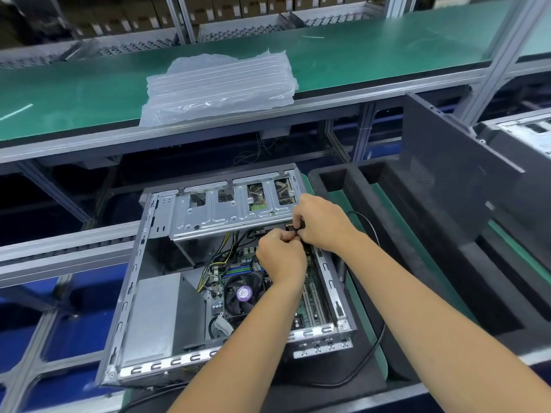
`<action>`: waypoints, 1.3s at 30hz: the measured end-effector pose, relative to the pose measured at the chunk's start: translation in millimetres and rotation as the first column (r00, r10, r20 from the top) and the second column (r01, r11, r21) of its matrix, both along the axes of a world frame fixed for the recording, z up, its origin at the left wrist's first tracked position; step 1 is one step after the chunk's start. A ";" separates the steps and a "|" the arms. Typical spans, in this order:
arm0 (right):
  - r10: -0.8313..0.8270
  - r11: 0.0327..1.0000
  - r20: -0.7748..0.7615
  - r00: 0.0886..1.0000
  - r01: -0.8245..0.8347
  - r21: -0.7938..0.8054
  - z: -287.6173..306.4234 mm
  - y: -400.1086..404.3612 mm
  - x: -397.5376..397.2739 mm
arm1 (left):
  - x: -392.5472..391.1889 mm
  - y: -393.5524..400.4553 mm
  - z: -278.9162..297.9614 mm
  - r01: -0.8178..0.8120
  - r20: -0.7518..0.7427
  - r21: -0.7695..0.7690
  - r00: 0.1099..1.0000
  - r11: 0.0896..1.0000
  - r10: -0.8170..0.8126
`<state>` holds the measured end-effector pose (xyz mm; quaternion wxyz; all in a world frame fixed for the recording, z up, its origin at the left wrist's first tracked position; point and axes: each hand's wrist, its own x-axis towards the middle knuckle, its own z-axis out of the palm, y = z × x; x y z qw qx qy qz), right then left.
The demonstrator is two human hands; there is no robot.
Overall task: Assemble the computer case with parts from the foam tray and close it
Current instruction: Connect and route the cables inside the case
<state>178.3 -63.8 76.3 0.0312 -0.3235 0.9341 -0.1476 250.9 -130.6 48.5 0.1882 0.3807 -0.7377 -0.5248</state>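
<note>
Head view: what lies below the camera
Computer case (155, 293): open, lying on its side on the table, motherboard and fan exposed.
Left hand (280, 257): over the case's far right corner, fingers curled, pinching a small dark connector (293, 229).
Right hand (322, 223): touching the left, fingers also pinching that connector.
Drive cage (226, 210): metal, across the case's far end.
Foam tray (402, 234): black, just right of the case.
Side panel (453, 180): dark, standing tilted in the tray.
Plastic bags (217, 84): clear stack on the green shelf (74, 93) beyond.
</note>
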 end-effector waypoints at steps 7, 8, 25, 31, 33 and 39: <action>0.041 0.999 -0.060 0.997 -0.042 -0.017 -8.0 4.7 3.4 | 1.1 1.0 2.4 -0.028 -0.009 0.042 1.000 0.999 0.029; 0.049 0.999 -0.064 0.997 -0.050 -0.012 -8.1 4.7 3.1 | 1.3 0.7 3.1 -0.024 -0.008 0.037 1.000 0.999 0.024; 0.032 0.999 -0.088 0.996 -0.035 -0.034 -8.5 3.9 8.9 | -5.2 -72.6 18.5 0.484 0.128 -0.310 0.874 0.818 -0.469; 0.012 1.000 -0.090 0.996 -0.014 -0.024 -7.3 1.7 9.5 | -7.4 -79.1 2.9 0.576 0.078 -0.372 0.800 0.727 -0.594; 0.008 1.000 -0.080 0.997 -0.010 -0.023 -7.0 0.6 9.2 | -7.3 -77.9 -0.7 0.547 0.045 -0.399 0.813 0.736 -0.580; -0.013 0.998 -0.032 0.999 0.011 -0.066 -7.6 0.5 7.2 | -8.0 -73.2 -5.3 0.510 0.050 -0.531 0.816 0.676 -0.576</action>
